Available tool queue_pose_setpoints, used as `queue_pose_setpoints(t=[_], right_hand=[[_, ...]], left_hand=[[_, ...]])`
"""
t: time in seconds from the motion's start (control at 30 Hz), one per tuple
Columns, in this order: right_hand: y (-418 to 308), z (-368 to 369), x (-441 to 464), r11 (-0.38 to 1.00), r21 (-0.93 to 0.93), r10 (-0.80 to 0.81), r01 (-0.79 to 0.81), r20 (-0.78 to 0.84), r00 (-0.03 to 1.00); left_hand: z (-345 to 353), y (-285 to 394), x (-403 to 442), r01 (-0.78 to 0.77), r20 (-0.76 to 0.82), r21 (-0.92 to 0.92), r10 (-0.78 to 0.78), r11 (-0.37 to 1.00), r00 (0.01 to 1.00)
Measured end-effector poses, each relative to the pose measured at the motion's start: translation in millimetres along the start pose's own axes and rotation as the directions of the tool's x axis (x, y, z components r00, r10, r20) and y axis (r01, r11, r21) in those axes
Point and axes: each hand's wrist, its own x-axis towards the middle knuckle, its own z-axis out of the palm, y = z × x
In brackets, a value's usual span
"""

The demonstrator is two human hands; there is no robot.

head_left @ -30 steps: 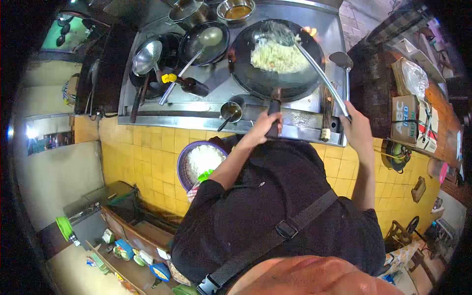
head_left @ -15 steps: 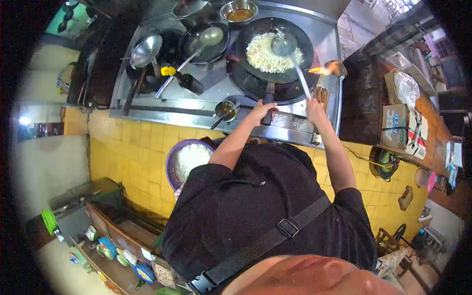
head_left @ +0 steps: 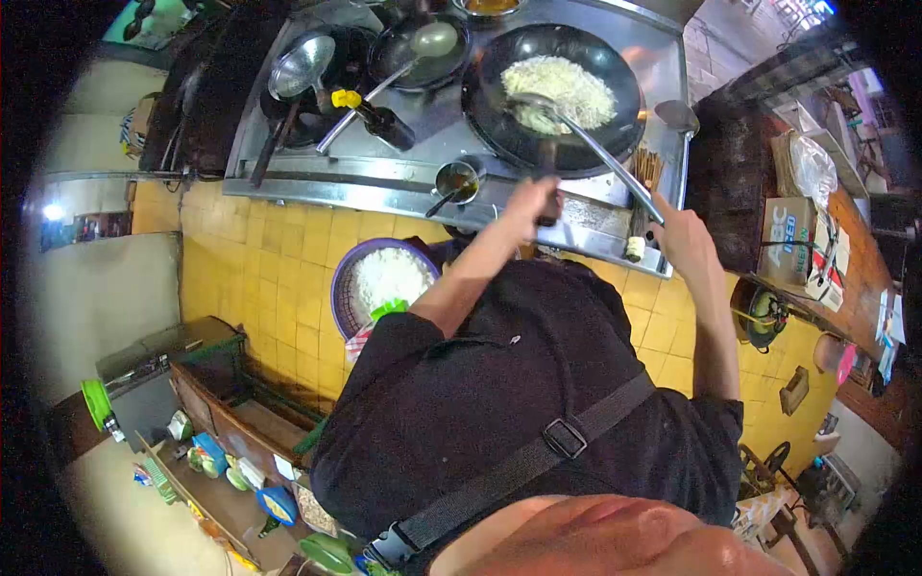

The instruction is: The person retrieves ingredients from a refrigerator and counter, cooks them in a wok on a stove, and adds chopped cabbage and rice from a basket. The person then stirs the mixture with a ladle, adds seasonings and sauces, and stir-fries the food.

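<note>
Fingers of my left hand [head_left: 531, 208] are wrapped round the dark handle of the black wok [head_left: 495, 120]. My right hand [head_left: 684, 237] grips the end of a long metal ladle [head_left: 611, 158]. Its bowl rests in the pale fried rice [head_left: 567, 84] near the left side of the heap. The wok sits over the burner at the right of the steel stove.
A second pan [head_left: 420, 72] holds another ladle, beside a strainer [head_left: 302, 67] and a yellow-capped bottle [head_left: 389, 127]. A small pot [head_left: 457, 181] stands at the stove's front edge. Below is a purple basket [head_left: 338, 298] of white rice. At right lies a spare ladle [head_left: 677, 116].
The wok, lifted and tilted half a second ago with flame at its right, is back down on the burner. My right hand has moved right and down, and the ladle's bowl has shifted left.
</note>
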Motion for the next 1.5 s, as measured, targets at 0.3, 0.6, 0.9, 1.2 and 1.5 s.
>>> queue_pose_setpoints(t=[0.3,0.6,0.9,1.2,1.5], right_hand=[[4,34,7,0.999,0.013,0.044,-0.043,-0.126,0.991],[17,-15,-12,0.991,0.085,0.128,-0.105,-0.327,0.936],[37,162,145,0.934,0.356,0.099,-0.023,-0.197,0.975],[43,144,152,0.924,0.369,0.253,-0.101,-0.391,0.885],[-13,-36,9,0.988,-0.046,0.150,-0.149,0.007,0.989]], left_hand=[[-10,21,14,0.074,0.348,-0.067,-0.046,0.995,0.936],[1,-16,-32,0.023,0.294,-0.069,-0.001,0.997,0.956],[-36,-26,104,-0.275,0.163,0.059,0.262,0.960,0.951],[-41,-14,111,-0.146,0.203,0.103,0.123,0.984,0.972],[41,44,-41,0.297,0.415,-0.280,-0.164,0.913,0.895]])
